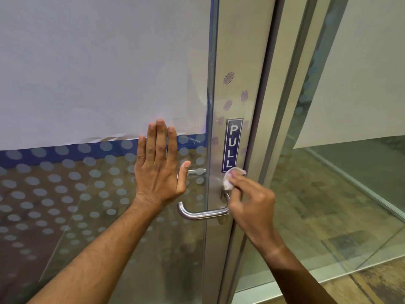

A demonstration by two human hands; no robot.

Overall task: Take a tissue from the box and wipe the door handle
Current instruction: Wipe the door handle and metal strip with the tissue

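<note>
The right hand [252, 205] is pinching a crumpled white tissue [230, 178] against the metal stile above the curved steel lever handle [197, 213]; the left hand [160, 170], fingers straight, is pressing flat on the glass door [87, 194]. Risk: the handle itself is going unwiped.

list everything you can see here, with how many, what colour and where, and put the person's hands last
Glass door: one, clear with frosted dots, left.
White sheet: one, covering the upper glass.
Door frame: one, silver metal, centre.
PULL sign: one, blue with white letters, on the frame.
Door handle: one, silver lever, below the sign.
Tissue: one, white, crumpled, against the frame above the handle.
Left hand: flat on the glass.
Right hand: pinching the tissue.
</note>
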